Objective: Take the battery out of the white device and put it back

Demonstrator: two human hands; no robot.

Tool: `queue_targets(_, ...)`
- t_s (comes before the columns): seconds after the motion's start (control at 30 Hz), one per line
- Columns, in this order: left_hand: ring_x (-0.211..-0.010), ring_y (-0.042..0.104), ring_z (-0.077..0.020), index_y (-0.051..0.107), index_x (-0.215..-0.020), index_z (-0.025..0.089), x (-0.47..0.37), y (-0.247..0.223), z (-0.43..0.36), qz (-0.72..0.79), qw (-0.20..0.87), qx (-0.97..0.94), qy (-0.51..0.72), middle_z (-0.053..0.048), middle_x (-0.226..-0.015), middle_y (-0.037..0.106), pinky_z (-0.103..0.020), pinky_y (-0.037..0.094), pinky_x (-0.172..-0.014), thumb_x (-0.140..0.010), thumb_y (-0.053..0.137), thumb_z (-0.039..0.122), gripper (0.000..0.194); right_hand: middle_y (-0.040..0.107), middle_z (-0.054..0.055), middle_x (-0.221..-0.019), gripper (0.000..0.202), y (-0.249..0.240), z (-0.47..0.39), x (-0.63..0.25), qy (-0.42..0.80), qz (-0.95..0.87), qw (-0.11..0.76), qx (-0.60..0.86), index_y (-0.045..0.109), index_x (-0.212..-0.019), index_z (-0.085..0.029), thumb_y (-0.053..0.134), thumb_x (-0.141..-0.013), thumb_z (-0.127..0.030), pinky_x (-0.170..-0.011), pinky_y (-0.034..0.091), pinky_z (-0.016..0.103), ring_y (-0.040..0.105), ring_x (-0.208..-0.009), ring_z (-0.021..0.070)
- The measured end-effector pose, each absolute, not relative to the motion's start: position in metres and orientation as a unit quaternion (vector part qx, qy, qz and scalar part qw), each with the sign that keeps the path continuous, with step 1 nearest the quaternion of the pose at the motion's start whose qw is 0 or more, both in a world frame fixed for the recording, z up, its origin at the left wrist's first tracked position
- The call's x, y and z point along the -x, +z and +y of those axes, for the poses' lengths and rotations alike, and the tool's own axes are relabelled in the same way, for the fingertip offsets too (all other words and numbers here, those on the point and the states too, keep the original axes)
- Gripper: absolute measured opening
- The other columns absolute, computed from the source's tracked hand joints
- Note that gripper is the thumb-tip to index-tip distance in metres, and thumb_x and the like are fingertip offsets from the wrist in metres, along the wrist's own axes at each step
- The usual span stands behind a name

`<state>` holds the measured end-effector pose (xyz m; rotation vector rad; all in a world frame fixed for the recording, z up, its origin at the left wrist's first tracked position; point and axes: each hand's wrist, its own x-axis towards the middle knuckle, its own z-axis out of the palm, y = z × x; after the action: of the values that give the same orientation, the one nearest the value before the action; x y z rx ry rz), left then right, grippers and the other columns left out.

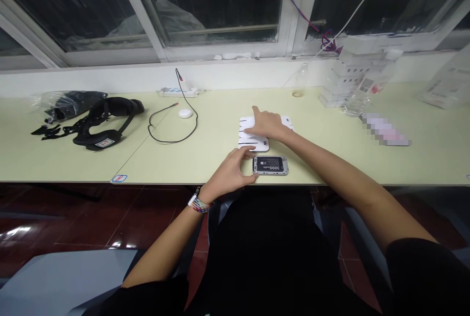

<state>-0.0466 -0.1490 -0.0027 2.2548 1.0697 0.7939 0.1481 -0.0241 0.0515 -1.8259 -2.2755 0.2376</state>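
Note:
A small grey-framed device (pixel 270 165) lies on the table near its front edge, its battery (pixel 271 163) marked "3000mAh" facing up. My left hand (pixel 232 171) has thumb and fingers curved around the device's left end. Just behind it lie several flat white covers (pixel 253 145) with black lines and letters, side by side. My right hand (pixel 270 124) rests over these covers, thumb and forefinger spread apart. Its other fingers are partly hidden, and part of the covers is under the hand.
A black head strap (pixel 106 125) lies at left beside a plastic bag (pixel 73 103). A black cable (pixel 172 141) loops around a round white object (pixel 185 113) near a power strip (pixel 181 92). Stacked white boxes (pixel 348 71), a clear bottle (pixel 362 96) and a blurred-out item (pixel 385 129) are right.

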Motion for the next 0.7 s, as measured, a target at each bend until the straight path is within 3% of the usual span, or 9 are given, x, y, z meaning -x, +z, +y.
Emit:
queue_targets(0.13,-0.129,0.067,-0.0299,0.052,-0.155,0.030,0.047,-0.002,-0.149,0.399,0.262,-0.830,0.290,-0.007,-0.139,0.072,-0.049,0.052,-0.118,-0.087,0.084,0.027,0.075,0.080,0.016,-0.112,0.101,0.052,-0.024,-0.159,0.120,-0.794,0.167,0.572,0.018,-0.177,-0.014,0.065,-0.088,-0.022,-0.072,0.049,0.039,0.071,-0.089,0.0311)
queue_targets(0.2,-0.130,0.066,-0.0302,0.052,-0.155,0.029,0.046,-0.002,-0.149,0.399,0.264,-0.829,0.291,-0.007,-0.139,0.072,-0.050,0.052,-0.119,-0.087,0.084,0.026,0.075,0.080,0.015,-0.115,0.084,0.050,-0.032,-0.172,0.100,-0.805,0.210,0.546,0.034,-0.172,-0.016,0.058,-0.092,-0.019,-0.072,0.047,0.037,0.071,-0.092,0.0303)
queue_targets(0.27,-0.132,0.066,-0.0304,0.050,-0.157,0.029,0.046,-0.003,-0.148,0.395,0.266,-0.828,0.295,-0.007,-0.140,0.072,-0.050,0.051,-0.120,-0.087,0.084,0.026,0.078,0.080,0.014,-0.114,0.049,0.044,-0.046,-0.188,0.041,-0.815,0.246,0.524,0.065,-0.143,-0.017,0.054,-0.096,-0.021,-0.070,0.044,0.036,0.070,-0.094,0.0298)
queue_targets(0.33,-0.133,0.065,-0.0305,0.044,-0.164,0.030,0.047,-0.005,-0.147,0.390,0.271,-0.828,0.297,-0.007,-0.140,0.071,-0.051,0.050,-0.121,-0.088,0.084,0.027,0.086,0.079,0.011,-0.102,0.026,0.036,-0.066,-0.206,-0.029,-0.821,0.275,0.500,0.072,-0.115,-0.019,0.052,-0.099,-0.024,-0.065,0.039,0.034,0.067,-0.085,0.0269)
queue_targets(0.5,-0.131,0.064,-0.0317,0.029,-0.175,0.035,0.049,-0.007,-0.145,0.395,0.282,-0.826,0.286,-0.007,-0.141,0.070,-0.055,0.049,-0.120,-0.090,0.084,0.031,0.102,0.078,0.009,-0.091,0.022,0.011,-0.121,-0.242,-0.166,-0.853,0.320,0.379,0.073,-0.102,-0.019,0.051,-0.104,-0.016,-0.059,0.037,0.033,0.063,-0.072,0.0210)
queue_targets(0.7,-0.137,0.062,-0.0326,0.043,-0.169,0.034,0.049,0.000,-0.147,0.387,0.273,-0.836,0.277,-0.008,-0.144,0.069,-0.053,0.049,-0.122,-0.092,0.084,0.032,0.087,0.083,0.010,-0.107,0.033,-0.007,-0.151,-0.250,-0.171,-0.902,0.293,0.268,0.077,-0.123,-0.021,0.056,-0.101,-0.008,-0.069,0.054,0.036,0.073,-0.087,0.0245)
